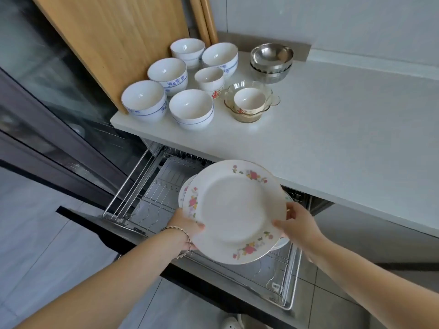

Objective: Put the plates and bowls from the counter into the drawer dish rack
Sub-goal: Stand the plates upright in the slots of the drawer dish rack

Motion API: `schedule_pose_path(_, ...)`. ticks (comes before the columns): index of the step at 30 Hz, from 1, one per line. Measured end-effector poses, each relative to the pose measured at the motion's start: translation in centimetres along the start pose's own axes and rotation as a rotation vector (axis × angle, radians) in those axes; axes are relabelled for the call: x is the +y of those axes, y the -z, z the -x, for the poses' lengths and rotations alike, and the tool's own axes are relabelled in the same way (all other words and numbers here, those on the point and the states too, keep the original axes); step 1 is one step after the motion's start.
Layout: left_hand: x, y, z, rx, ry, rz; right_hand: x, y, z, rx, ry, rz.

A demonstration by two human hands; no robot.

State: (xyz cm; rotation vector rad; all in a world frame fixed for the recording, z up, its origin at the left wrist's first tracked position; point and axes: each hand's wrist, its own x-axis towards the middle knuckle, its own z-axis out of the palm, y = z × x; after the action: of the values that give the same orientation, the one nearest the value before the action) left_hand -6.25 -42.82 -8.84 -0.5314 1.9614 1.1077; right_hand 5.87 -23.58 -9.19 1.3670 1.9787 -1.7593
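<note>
A stack of white plates with flower prints hangs over the open drawer dish rack, tilted toward me. My left hand grips the stack's left edge and my right hand grips its right edge. Edges of lower plates show at the left and at the lower right. On the white counter stand several white bowls with blue trim, two small cups, a glass bowl holding one cup, and stacked steel bowls.
A wooden cutting board leans against the wall behind the bowls. The drawer's dark front panel juts out toward me. A dark glass appliance door fills the left. Grey floor tiles lie below.
</note>
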Motion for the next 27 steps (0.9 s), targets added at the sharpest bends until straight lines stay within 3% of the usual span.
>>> schedule_pose_path(8, 0.5, 4.9, -9.1, 0.138, 0.109, -0.253, 0.9, -8.9, -4.7, -0.03, -0.169, -0.033)
schedule_pose_path(14, 0.4, 7.8, -17.6, 0.113, 0.13, -0.492, 1.1, -15.8, -8.7, 0.015, -0.351, -0.074)
schedule_pose_path(20, 1.1, 9.0, -25.8, -0.047, 0.021, -0.766, 2.4, -21.9, -12.6, 0.146, -0.534, -0.134)
schedule_pose_path(27, 2.4, 6.8, -32.3, -0.104, -0.167, -0.957, 3.9, -25.5, -16.8, 0.373, -0.695, -0.24)
